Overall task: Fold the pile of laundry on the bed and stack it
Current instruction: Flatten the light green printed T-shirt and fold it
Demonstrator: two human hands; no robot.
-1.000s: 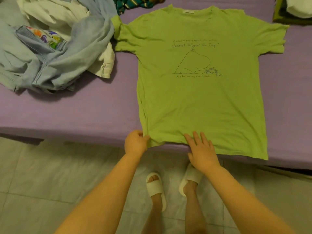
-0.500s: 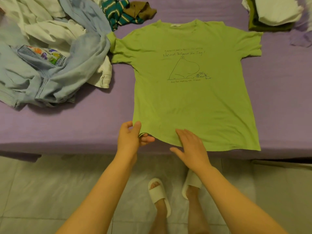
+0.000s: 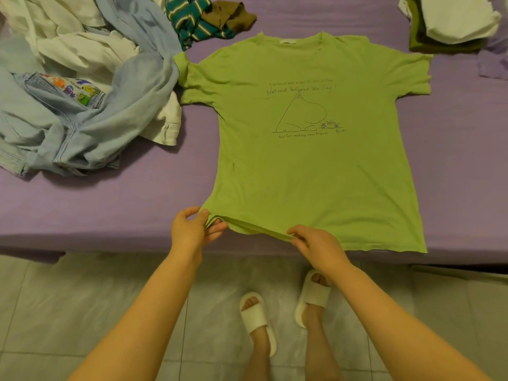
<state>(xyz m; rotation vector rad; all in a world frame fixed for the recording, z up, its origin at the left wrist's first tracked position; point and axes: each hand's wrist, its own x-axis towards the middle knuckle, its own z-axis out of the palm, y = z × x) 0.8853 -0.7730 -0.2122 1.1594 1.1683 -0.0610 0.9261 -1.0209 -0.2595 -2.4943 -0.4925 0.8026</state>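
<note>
Your left hand [image 3: 193, 233] pinches the bottom-left corner of the green tee [image 3: 308, 166], thumb above and fingers under the hem. Your right hand [image 3: 316, 247] pinches the hem near its middle, lifting it slightly. The tee lies face-up, spread flat on the purple bed [image 3: 115, 204]. The unfolded pile [image 3: 79, 105] sits to its left, touching a sleeve; the folded stack [image 3: 453, 23] lies at the far right.

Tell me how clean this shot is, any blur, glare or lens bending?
Head view: sharp enough to read some print on the green T-shirt; soft, even light with faint shadows under the laundry pile; no glare; wide-angle bending curves the bed edge.
</note>
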